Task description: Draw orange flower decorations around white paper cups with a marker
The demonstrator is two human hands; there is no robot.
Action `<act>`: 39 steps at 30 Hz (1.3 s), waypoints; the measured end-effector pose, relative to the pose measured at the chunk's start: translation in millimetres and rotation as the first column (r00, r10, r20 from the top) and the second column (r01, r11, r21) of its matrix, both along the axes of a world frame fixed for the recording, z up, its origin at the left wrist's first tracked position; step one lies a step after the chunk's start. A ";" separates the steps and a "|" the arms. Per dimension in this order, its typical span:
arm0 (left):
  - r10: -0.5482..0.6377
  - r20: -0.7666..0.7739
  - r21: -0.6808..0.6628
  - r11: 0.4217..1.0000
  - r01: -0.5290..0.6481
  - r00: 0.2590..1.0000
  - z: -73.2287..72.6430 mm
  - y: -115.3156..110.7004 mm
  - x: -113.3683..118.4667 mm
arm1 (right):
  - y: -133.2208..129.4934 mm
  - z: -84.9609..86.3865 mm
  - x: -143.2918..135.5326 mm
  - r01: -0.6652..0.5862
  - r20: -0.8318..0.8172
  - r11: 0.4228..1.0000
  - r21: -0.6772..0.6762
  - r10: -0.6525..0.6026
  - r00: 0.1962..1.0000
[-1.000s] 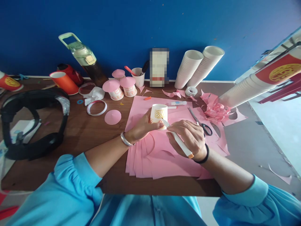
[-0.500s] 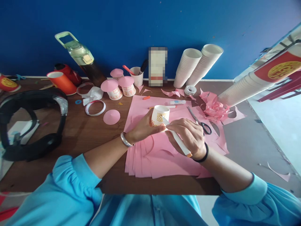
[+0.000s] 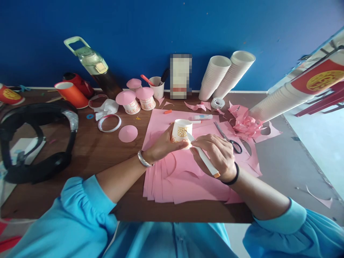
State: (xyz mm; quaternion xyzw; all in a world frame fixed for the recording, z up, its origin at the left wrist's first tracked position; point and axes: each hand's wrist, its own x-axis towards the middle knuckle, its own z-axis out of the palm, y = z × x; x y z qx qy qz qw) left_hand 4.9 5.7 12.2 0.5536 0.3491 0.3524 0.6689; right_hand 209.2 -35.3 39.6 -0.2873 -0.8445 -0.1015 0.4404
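My left hand (image 3: 164, 145) is closed around a short white paper cup (image 3: 185, 125), which carries a yellow-brown grid drawn on its side and orange doodles lower down. In my right hand (image 3: 216, 156) a white marker (image 3: 205, 161) with an orange end is gripped; its tip is at the grid, though I cannot tell whether it touches. Both hands are above a stack of pink paper sheets (image 3: 161, 179). Scissors (image 3: 228, 138) lie open on the paper beside my right hand. A glue stick (image 3: 202, 117) and an orange marker cap (image 3: 168, 111) rest behind the cup.
Cups with pink cone roofs (image 3: 131, 104) stand at the back left, a loose pink cone (image 3: 128, 133) before them. Stacked paper cups (image 3: 215, 77) rise at the back. Crumpled pink scraps (image 3: 245, 122) lie right, a tape roll (image 3: 109, 123) and black headgear (image 3: 40, 175) left.
The cup has turned slightly and shifted a little left in my left hand, so more of the grid shows. The marker tip has moved slightly, with its grip unchanged.
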 end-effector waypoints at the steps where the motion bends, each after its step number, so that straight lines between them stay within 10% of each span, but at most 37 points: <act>1: -0.005 0.029 -0.007 1.000 0.005 1.000 -2.1 0.7 -0.1 | 0.1 0.1 -0.1 0.003 0.000 1.000 -0.005 -0.003 1.000; 39: -0.022 0.298 -0.036 0.999 0.034 0.954 -12.8 5.8 1.1 | -1.3 -3.5 1.6 -0.009 -0.044 1.000 -0.004 0.009 0.999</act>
